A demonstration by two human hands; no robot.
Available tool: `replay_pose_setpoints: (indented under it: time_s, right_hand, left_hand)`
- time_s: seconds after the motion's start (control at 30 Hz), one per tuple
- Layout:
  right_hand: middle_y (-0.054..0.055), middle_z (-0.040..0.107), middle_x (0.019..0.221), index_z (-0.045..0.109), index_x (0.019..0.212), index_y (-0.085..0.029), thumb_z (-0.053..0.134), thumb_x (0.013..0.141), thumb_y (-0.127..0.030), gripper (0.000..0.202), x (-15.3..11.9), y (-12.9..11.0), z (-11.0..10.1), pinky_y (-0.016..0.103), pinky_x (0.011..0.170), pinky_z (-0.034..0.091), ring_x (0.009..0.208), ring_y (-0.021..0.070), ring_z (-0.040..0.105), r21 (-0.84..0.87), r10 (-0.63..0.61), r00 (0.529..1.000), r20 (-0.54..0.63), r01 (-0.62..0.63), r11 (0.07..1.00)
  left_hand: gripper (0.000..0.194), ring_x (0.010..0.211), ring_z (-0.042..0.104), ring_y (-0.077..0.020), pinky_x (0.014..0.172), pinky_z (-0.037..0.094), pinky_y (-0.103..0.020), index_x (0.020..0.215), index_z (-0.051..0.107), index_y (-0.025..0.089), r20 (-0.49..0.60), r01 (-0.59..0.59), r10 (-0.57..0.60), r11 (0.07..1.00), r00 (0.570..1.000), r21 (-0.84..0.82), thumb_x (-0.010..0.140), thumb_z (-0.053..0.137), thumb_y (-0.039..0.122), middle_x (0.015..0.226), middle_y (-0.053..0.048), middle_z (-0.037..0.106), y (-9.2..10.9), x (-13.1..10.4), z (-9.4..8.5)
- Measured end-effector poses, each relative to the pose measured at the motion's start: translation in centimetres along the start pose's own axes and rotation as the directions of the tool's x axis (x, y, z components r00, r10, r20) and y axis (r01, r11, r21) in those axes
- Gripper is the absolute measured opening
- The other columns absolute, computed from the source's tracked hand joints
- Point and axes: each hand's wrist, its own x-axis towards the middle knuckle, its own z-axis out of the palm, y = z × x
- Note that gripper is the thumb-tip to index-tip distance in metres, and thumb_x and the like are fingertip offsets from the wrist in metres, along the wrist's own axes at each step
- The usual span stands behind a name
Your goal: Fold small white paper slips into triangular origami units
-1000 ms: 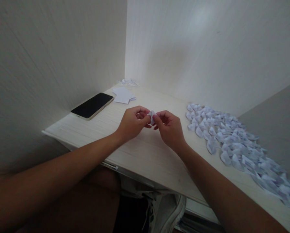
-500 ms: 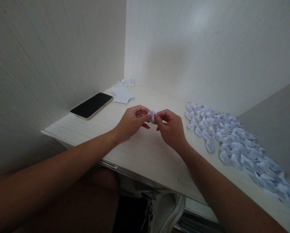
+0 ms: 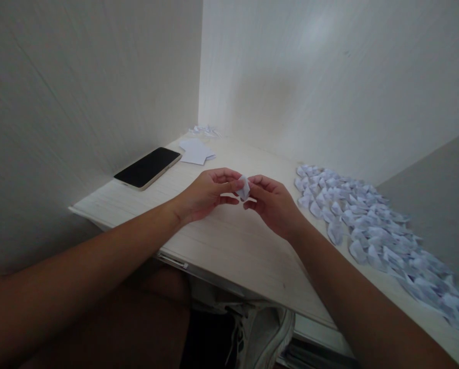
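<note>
A small folded piece of white paper (image 3: 244, 188) is held between my two hands, just above the white tabletop (image 3: 229, 241). My left hand (image 3: 214, 190) pinches its left side with thumb and fingertips. From the other side, the thumb and fingers of my right hand (image 3: 272, 201) grip the paper's right edge. Its inner folds are too small to make out. Many similar folded paper pieces (image 3: 352, 205) lie crowded along the right side of the table.
A phone (image 3: 148, 167) with a dark screen lies at the left edge by the wall. Flat paper sheets (image 3: 195, 152) are stacked behind it, with thin paper scraps (image 3: 205, 131) in the corner. Walls close in the back and left. A shoe (image 3: 266, 333) shows below the table.
The folded paper has turned in my fingers and now shows a longer, pointed shape. My right fingers have shifted their hold slightly. The camera view has moved a little.
</note>
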Motion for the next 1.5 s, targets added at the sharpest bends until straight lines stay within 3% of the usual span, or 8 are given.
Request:
replay_pose_setpoints:
  time_s: [0.13, 0.4, 0.57, 0.77, 1.0, 1.23, 1.5]
  right_hand:
    - [0.001, 0.071, 0.083, 0.075, 0.078, -0.023, 0.095, 0.071, -0.054, 0.038, -0.1, -0.1, -0.2, 0.028, 0.067, 0.050, 0.076, 0.0141, 0.061, 0.105, 0.092, 0.995, 0.026, -0.094, 0.990]
    - [0.000, 0.070, 0.079, 0.074, 0.075, -0.022, 0.091, 0.075, -0.046, 0.030, 0.0, -0.1, -0.5, 0.028, 0.066, 0.045, 0.073, 0.0131, 0.058, -0.013, 0.083, 0.995, 0.057, -0.083, 0.996]
    - [0.001, 0.071, 0.082, 0.073, 0.078, -0.022, 0.088, 0.076, -0.043, 0.026, 0.2, 0.1, -0.5, 0.028, 0.066, 0.047, 0.077, 0.0146, 0.060, 0.064, 0.099, 0.995, 0.006, -0.100, 0.993]
    - [-0.002, 0.071, 0.087, 0.069, 0.080, -0.026, 0.090, 0.071, -0.037, 0.025, 0.7, 0.3, -0.8, 0.029, 0.073, 0.051, 0.082, 0.0159, 0.062, 0.280, 0.122, 0.990, -0.070, -0.097, 0.955]
    - [-0.001, 0.073, 0.090, 0.070, 0.082, -0.027, 0.089, 0.074, -0.039, 0.024, 0.6, 0.3, -0.9, 0.033, 0.082, 0.054, 0.089, 0.0178, 0.064, 0.260, 0.097, 0.994, -0.058, -0.078, 0.962]
    - [-0.002, 0.075, 0.091, 0.073, 0.082, -0.027, 0.088, 0.075, -0.034, 0.018, 0.7, 0.3, -1.0, 0.031, 0.082, 0.055, 0.089, 0.0168, 0.065, 0.312, 0.104, 0.992, -0.069, -0.077, 0.947]
    - [0.001, 0.077, 0.095, 0.079, 0.085, -0.023, 0.093, 0.075, -0.038, 0.022, 0.5, 0.1, -1.1, 0.028, 0.081, 0.055, 0.090, 0.0153, 0.066, 0.243, 0.091, 0.995, 0.047, -0.100, 0.965]
  left_hand:
    - [0.031, 0.075, 0.072, -0.0151, 0.068, 0.059, -0.028, 0.089, 0.078, 0.017, 0.055, -0.022, 0.019, 0.999, 0.998, 0.044, 0.072, 0.097, 0.033, 0.085, -0.004, 0.077, -0.1, 0.1, -0.1]
    - [0.023, 0.076, 0.074, -0.0169, 0.077, 0.063, -0.035, 0.091, 0.079, 0.015, 0.064, -0.034, 0.027, 0.992, 0.998, 0.119, 0.074, 0.094, 0.022, 0.084, -0.006, 0.078, -0.3, 0.3, -0.7]
    - [0.024, 0.085, 0.074, -0.0183, 0.084, 0.062, -0.038, 0.098, 0.079, 0.013, -0.008, 0.042, -0.042, 0.999, 0.999, 0.004, 0.077, 0.091, 0.017, 0.094, -0.008, 0.078, -0.2, 0.3, -0.5]
    - [0.018, 0.089, 0.072, -0.0138, 0.092, 0.059, -0.029, 0.099, 0.082, 0.009, 0.063, 0.197, -0.191, 0.975, 0.979, -0.105, 0.081, 0.085, 0.008, 0.102, -0.012, 0.079, 0.2, 0.2, -0.3]
    - [0.031, 0.096, 0.073, -0.0158, 0.096, 0.057, -0.032, 0.101, 0.082, 0.013, 0.059, 0.113, -0.107, 0.988, 0.992, -0.110, 0.073, 0.088, 0.003, 0.107, -0.011, 0.080, 0.2, 0.2, -0.2]
    - [0.031, 0.095, 0.072, -0.0153, 0.095, 0.054, -0.032, 0.101, 0.084, 0.014, 0.045, 0.040, -0.036, 0.996, 0.998, -0.080, 0.072, 0.093, 0.011, 0.101, -0.009, 0.080, -0.2, 0.5, -0.3]
    - [0.029, 0.096, 0.071, -0.0159, 0.100, 0.053, -0.035, 0.100, 0.084, 0.014, 0.057, 0.041, -0.036, 0.995, 0.998, -0.092, 0.073, 0.095, 0.016, 0.102, -0.008, 0.080, 0.6, 0.4, -1.0]
